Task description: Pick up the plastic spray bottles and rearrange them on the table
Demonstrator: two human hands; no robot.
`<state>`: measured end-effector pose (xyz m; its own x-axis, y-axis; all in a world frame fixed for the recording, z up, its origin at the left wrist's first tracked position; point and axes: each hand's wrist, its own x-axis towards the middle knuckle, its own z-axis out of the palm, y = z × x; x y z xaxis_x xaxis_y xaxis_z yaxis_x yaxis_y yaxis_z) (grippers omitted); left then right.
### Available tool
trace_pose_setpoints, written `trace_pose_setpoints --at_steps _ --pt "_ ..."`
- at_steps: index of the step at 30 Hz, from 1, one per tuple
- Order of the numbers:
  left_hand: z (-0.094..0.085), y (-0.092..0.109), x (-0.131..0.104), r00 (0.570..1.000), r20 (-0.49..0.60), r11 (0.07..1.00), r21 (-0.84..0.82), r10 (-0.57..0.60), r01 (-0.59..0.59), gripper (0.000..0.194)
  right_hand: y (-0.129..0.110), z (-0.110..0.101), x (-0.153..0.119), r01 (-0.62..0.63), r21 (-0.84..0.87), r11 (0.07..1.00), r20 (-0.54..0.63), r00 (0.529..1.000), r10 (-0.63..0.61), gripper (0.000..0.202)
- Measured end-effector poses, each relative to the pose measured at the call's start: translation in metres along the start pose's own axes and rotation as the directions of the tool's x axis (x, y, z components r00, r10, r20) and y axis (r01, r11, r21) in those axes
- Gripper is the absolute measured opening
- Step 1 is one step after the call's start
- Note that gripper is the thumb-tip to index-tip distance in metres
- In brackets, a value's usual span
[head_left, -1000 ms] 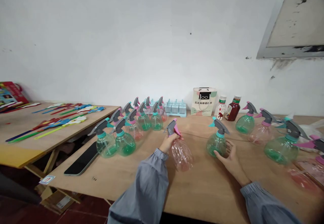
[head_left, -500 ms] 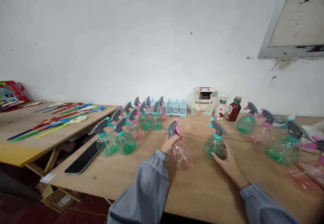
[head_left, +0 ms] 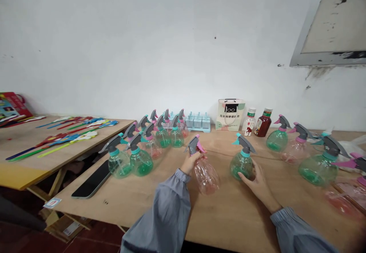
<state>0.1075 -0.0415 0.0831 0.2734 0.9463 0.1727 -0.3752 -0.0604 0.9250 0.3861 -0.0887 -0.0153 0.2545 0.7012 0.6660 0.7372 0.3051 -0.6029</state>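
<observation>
My left hand (head_left: 192, 162) is wrapped round the neck of a clear pink spray bottle (head_left: 206, 177), just below its grey and pink trigger head. That bottle leans, its base toward the right. To its right, my right hand (head_left: 256, 178) grips the round body of a green spray bottle (head_left: 239, 166) from the right side. This one is upright, with a grey and turquoise head, and appears to rest on the table. Left of my hands, several green and pink spray bottles stand in a group; the nearest is a green bottle (head_left: 141, 162).
A phone (head_left: 92, 180) lies near the table's left edge. At the wall stand light-blue moulds (head_left: 198, 122), a paper bag (head_left: 229, 121) and two drink bottles (head_left: 263, 123). More spray bottles (head_left: 318, 169) line the right side. Colourful plastic sticks (head_left: 68, 140) cover the left table.
Both hands keep their hold on the two spray bottles, with hardly any movement. The view has shifted very slightly.
</observation>
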Motion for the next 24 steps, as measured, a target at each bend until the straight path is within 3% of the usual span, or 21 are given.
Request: trace_pose_setpoints --at_steps 6,14,20,24 --pt "0.004 0.007 -0.003 0.999 0.045 1.0 -0.018 0.021 -0.02 0.05 0.001 0.0 0.0 0.003 -0.014 1.0 0.001 1.0 -0.003 0.069" --pt "0.003 -0.006 -0.001 1.0 0.005 0.997 -0.075 0.007 -0.006 0.028 -0.001 -0.001 0.0 0.008 -0.006 1.0 0.007 1.0 -0.008 0.067" --pt "0.003 -0.002 -0.003 0.985 0.168 0.999 -0.014 0.031 -0.029 0.041 0.0 -0.001 0.0 -0.017 0.013 1.0 0.014 1.0 0.017 0.068" --pt "0.003 -0.001 -0.002 0.981 0.188 0.999 -0.005 0.052 -0.052 0.045 0.001 0.001 0.0 -0.005 0.022 1.0 0.004 1.0 0.005 0.068"
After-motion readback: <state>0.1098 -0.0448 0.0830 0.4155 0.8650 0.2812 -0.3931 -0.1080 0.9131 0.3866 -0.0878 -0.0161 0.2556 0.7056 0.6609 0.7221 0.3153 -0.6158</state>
